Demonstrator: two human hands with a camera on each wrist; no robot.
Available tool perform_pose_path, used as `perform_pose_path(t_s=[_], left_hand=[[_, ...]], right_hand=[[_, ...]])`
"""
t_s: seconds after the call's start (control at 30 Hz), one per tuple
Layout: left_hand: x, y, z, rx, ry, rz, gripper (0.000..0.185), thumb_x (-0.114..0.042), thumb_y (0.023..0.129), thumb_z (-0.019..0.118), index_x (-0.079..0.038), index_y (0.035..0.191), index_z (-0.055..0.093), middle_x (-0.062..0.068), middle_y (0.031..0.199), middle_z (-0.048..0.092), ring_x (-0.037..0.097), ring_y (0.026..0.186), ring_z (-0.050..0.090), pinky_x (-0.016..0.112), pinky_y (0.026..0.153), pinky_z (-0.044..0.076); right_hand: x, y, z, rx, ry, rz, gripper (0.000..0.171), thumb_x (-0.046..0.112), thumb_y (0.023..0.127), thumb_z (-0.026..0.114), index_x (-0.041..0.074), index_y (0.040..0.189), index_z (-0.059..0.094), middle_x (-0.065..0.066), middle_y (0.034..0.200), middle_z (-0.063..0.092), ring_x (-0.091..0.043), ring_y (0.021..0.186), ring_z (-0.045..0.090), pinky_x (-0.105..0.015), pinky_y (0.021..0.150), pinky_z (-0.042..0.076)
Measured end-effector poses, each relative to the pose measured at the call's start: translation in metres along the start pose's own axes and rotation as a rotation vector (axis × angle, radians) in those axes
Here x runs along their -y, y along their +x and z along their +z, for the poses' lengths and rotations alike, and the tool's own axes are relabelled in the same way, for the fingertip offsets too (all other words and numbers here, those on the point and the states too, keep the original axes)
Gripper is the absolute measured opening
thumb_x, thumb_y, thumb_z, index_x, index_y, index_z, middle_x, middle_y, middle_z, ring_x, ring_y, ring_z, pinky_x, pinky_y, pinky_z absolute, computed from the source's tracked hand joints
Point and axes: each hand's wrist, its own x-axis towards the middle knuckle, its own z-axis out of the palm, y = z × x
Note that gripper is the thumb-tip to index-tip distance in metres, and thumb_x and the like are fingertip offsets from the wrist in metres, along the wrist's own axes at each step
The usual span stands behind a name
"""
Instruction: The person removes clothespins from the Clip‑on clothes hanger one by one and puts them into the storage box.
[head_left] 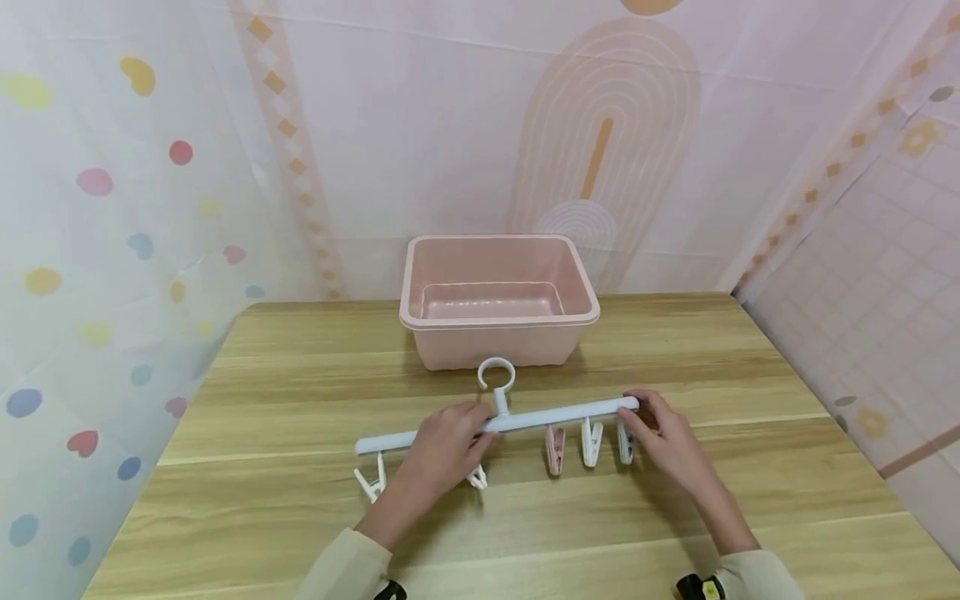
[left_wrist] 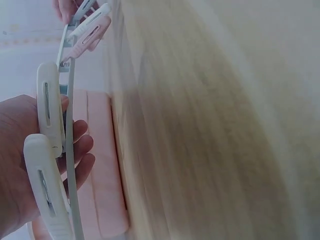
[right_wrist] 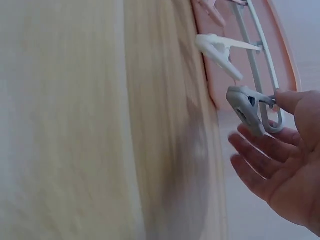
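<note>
A pale blue clip hanger [head_left: 562, 415] is held up over the table, its bar slanting slightly up to the right and its round hook [head_left: 512, 377] pointing at the bin. My left hand [head_left: 442, 442] grips the bar near the middle, fingers curled round it. With thumb and fingers, my right hand [head_left: 669, 446] pinches the right end. Below the bar hang a pink clip [head_left: 555, 454], a white clip [head_left: 591, 443] and a grey-blue clip [right_wrist: 245, 107] on the right. On the left are two white clips [left_wrist: 48, 95], one partly behind my left hand in the head view.
A pink plastic bin [head_left: 498, 343] stands at the back of the wood-grain table [head_left: 300, 358], just beyond the hook. Behind it hangs a patterned cloth [head_left: 420, 125], which also covers both sides. Dark straps show at both cuffs.
</note>
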Motion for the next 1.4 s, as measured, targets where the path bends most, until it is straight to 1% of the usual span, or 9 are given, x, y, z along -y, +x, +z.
perform_pose_path(t_s=[0.07, 0.17, 0.33, 0.43, 0.7, 0.87, 1.07, 1.2, 1.4], left_hand=[[-0.001, -0.003, -0.002, -0.011, 0.004, -0.003, 0.017, -0.02, 0.085, 0.08, -0.011, 0.096, 0.071, -0.004, 0.08, 0.066, 0.007, 0.067, 0.056, 0.025, 0.061, 0.05], [-0.003, -0.007, -0.006, -0.024, 0.001, -0.015, 0.019, -0.021, 0.084, 0.081, -0.011, 0.098, 0.072, -0.005, 0.081, 0.068, 0.006, 0.067, 0.057, 0.024, 0.06, 0.051], [-0.007, -0.012, -0.016, -0.047, -0.009, -0.043, 0.017, -0.022, 0.085, 0.081, -0.015, 0.096, 0.072, -0.008, 0.081, 0.068, 0.004, 0.067, 0.056, 0.023, 0.059, 0.05], [-0.008, -0.016, -0.021, -0.07, 0.007, -0.043, 0.016, -0.022, 0.085, 0.081, -0.016, 0.096, 0.071, -0.008, 0.081, 0.068, 0.004, 0.068, 0.057, 0.023, 0.059, 0.05], [0.0, -0.024, -0.038, -0.202, 0.104, 0.026, 0.02, -0.024, 0.083, 0.082, -0.014, 0.097, 0.071, -0.004, 0.085, 0.07, 0.009, 0.07, 0.063, 0.025, 0.055, 0.052], [0.005, -0.025, -0.05, -0.252, 0.139, 0.077, 0.022, -0.022, 0.081, 0.084, -0.012, 0.097, 0.072, -0.004, 0.083, 0.07, 0.007, 0.064, 0.059, 0.021, 0.049, 0.045], [0.01, -0.024, -0.056, -0.244, 0.148, 0.118, 0.023, -0.021, 0.08, 0.084, -0.012, 0.098, 0.073, -0.003, 0.087, 0.072, 0.005, 0.064, 0.06, 0.017, 0.048, 0.044], [0.013, -0.023, -0.059, -0.246, 0.139, 0.152, 0.022, -0.02, 0.081, 0.083, -0.011, 0.097, 0.073, -0.004, 0.085, 0.07, 0.003, 0.061, 0.057, 0.013, 0.047, 0.041], [0.018, -0.021, -0.061, -0.268, 0.143, 0.205, 0.022, -0.019, 0.079, 0.083, -0.01, 0.096, 0.072, -0.004, 0.081, 0.07, 0.003, 0.061, 0.057, 0.016, 0.048, 0.044]], right_hand=[[0.002, -0.002, 0.002, 0.008, 0.094, 0.028, 0.042, 0.023, 0.104, 0.056, -0.004, 0.135, 0.051, -0.022, 0.112, 0.071, -0.01, 0.091, 0.065, -0.025, 0.077, 0.055], [0.006, -0.006, 0.002, 0.026, 0.22, 0.084, 0.044, 0.023, 0.104, 0.055, -0.004, 0.138, 0.048, -0.021, 0.107, 0.07, -0.002, 0.083, 0.057, -0.021, 0.071, 0.048], [0.014, -0.011, 0.004, 0.082, 0.4, 0.193, 0.047, 0.035, 0.106, 0.05, -0.004, 0.131, 0.053, -0.008, 0.102, 0.067, -0.005, 0.088, 0.06, -0.023, 0.079, 0.053], [0.019, -0.012, 0.005, 0.153, 0.506, 0.248, 0.051, 0.042, 0.106, 0.046, -0.003, 0.128, 0.055, -0.003, 0.098, 0.068, -0.007, 0.084, 0.06, -0.025, 0.072, 0.054], [0.021, -0.016, 0.002, 0.356, 0.762, 0.176, 0.034, 0.035, 0.109, 0.041, 0.009, 0.125, 0.055, 0.01, 0.092, 0.064, -0.002, 0.074, 0.055, -0.016, 0.063, 0.044], [0.028, -0.015, 0.0, 0.347, 0.729, 0.166, 0.029, 0.035, 0.109, 0.04, 0.013, 0.117, 0.058, 0.011, 0.086, 0.059, -0.001, 0.069, 0.05, -0.017, 0.061, 0.04], [0.039, -0.013, 0.001, 0.211, 0.549, 0.064, 0.028, 0.031, 0.109, 0.043, 0.005, 0.113, 0.054, 0.003, 0.083, 0.056, -0.007, 0.067, 0.05, -0.029, 0.054, 0.042], [0.044, -0.012, 0.002, 0.121, 0.467, -0.004, 0.025, 0.026, 0.108, 0.045, 0.002, 0.109, 0.054, -0.001, 0.083, 0.058, -0.007, 0.066, 0.051, -0.027, 0.053, 0.044], [0.044, -0.011, 0.001, 0.091, 0.424, -0.064, 0.021, 0.019, 0.108, 0.045, 0.001, 0.106, 0.055, 0.0, 0.08, 0.057, -0.005, 0.063, 0.048, -0.028, 0.05, 0.041]])
